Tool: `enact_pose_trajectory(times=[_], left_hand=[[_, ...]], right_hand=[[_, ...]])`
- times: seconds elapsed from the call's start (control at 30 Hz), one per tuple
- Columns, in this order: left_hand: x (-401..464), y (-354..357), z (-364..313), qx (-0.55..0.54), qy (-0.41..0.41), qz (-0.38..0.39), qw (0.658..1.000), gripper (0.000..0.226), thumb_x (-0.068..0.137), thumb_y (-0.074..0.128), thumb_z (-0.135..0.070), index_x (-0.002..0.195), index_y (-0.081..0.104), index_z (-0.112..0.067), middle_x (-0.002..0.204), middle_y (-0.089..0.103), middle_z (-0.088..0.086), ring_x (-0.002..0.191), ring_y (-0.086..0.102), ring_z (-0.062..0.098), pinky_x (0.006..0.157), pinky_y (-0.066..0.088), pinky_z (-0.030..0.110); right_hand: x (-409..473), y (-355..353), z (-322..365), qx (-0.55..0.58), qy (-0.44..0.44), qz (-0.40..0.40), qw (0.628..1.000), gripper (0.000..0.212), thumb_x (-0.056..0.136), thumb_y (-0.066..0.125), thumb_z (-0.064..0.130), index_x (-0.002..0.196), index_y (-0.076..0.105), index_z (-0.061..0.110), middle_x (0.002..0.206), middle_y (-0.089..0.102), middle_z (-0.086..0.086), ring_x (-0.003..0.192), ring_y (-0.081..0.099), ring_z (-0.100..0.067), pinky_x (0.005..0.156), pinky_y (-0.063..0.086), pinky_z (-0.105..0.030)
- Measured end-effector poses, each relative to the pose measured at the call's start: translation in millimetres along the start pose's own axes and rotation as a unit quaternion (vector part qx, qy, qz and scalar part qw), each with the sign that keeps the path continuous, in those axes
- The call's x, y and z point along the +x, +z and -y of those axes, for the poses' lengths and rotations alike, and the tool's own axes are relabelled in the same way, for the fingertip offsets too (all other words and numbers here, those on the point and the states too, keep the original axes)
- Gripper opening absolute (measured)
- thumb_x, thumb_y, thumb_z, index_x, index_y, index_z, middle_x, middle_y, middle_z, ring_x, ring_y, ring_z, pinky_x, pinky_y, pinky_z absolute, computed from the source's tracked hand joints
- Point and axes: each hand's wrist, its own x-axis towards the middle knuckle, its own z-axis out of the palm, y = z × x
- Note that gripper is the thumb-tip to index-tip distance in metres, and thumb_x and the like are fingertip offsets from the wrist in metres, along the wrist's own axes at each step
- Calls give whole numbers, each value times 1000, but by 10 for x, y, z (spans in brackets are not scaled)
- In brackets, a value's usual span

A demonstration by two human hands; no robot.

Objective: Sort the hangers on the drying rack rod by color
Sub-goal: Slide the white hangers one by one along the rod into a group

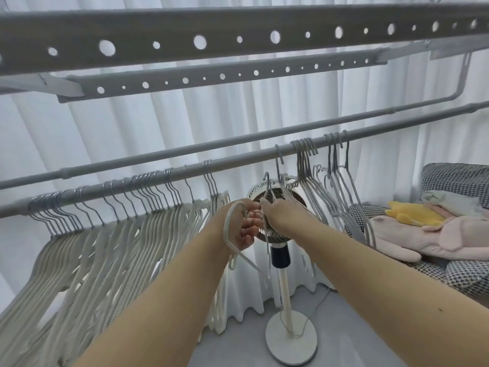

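Observation:
A grey rod (238, 157) runs across the view, rising to the right. A dense row of white hangers (111, 247) fills its left half. Several grey hangers (330, 197) hang in small groups on its right half. Below the rod's middle, my left hand (248, 229) grips a white hanger (229, 234) that is off the rod and tilted down. My right hand (277, 213) pinches a grey hanger (267, 186) by the neck, its hook free just under the rod. The two hands touch in front of a fan.
A white pedestal fan (280, 274) stands right behind the hands, with a round base (291, 337) on the grey floor. Perforated rack bars (238, 38) hang overhead. White curtains back everything. A bed with checked bedding (455, 181) and plush toys (423, 229) lies at right.

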Motion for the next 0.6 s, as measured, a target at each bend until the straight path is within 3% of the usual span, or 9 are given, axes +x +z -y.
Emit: enact_pose_trajectory(times=[0.07,0.13,0.27,0.33,0.37,0.4,0.47,0.53,0.6], left_hand=[[-109,-50,13,29,20,-2,999,25,92,52,-22,70,53,-12,47,48,-3,35,39,6,36,25,14],[-206,-68,35,48,40,6,998,20,92,54,-24,77,57,-10,50,51,-2,38,40,6,38,26,14],[-339,-108,58,56,97,7,994,31,99,46,-28,84,63,-6,49,54,1,38,43,9,38,29,16],[-293,-184,79,0,167,-32,985,40,103,38,-27,88,65,-2,56,59,6,47,53,15,42,39,20],[-247,-243,99,13,210,-82,974,37,103,41,-27,90,66,-3,65,63,6,60,60,18,52,47,24],[-165,-316,133,83,250,-158,952,29,101,47,-25,92,68,-7,80,66,5,78,64,21,68,52,29],[-28,-434,235,296,303,-284,860,18,94,57,-21,106,68,-14,110,63,4,109,58,24,94,43,32],[41,-455,337,414,322,-304,796,38,87,59,-16,126,59,-17,128,52,5,127,44,25,105,34,32],[86,-429,424,480,299,-301,768,63,85,59,-18,145,39,-23,149,32,5,142,26,28,114,29,36]], right_hand=[[29,49,-31,55,51,13,997,64,100,20,53,130,54,7,126,58,-15,116,53,-29,91,38,-34],[80,89,-81,168,72,29,983,66,94,25,65,113,62,14,110,61,-8,109,54,-27,95,38,-37],[136,150,-116,278,35,-12,960,45,101,38,41,73,57,11,71,60,-5,64,57,-15,65,42,-26],[138,156,-165,354,47,-25,934,43,102,36,32,68,52,11,62,57,-6,52,54,-15,56,44,-22],[135,162,-197,396,60,-29,916,42,103,36,30,69,50,10,59,54,-6,50,51,-16,52,44,-20],[129,162,-226,436,76,-38,896,41,103,35,29,69,48,10,58,50,-7,49,48,-17,49,43,-19],[126,163,-259,468,107,-72,874,41,103,34,28,69,46,9,56,46,-7,47,44,-18,44,41,-21],[135,169,-259,456,123,-108,875,40,102,33,28,69,46,10,54,47,-7,47,45,-19,50,43,-26],[169,193,-275,417,129,-136,889,41,100,32,31,67,47,11,57,50,-7,53,51,-22,63,47,-34]])
